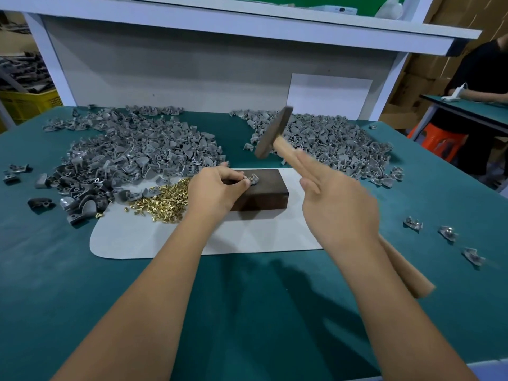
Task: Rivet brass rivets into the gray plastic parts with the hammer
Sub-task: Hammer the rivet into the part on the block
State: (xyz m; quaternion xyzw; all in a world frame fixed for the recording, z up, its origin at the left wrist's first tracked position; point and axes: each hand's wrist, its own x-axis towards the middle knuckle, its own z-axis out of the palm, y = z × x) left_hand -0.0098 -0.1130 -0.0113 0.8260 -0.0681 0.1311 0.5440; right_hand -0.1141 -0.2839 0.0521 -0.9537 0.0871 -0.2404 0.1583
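Observation:
My left hand [217, 188] pinches a gray plastic part [254, 179] with a brass rivet in it on top of a dark metal block [264, 193]. My right hand [335, 204] grips the wooden handle of a hammer [272, 133]. The hammer's dark head is raised above and behind the block, blurred by motion. A heap of loose brass rivets [162, 202] lies left of the block on a white mat [170, 237]. Large piles of gray plastic parts lie at the back left [132, 149] and back right [335, 141].
Three single gray parts [445, 233] lie on the green table at the right. A white shelf frame [247, 26] closes the back. Another person [483, 78] stands at a neighbouring table on the far right, beside an orange stool [437, 140]. A yellow crate [27, 103] sits far left.

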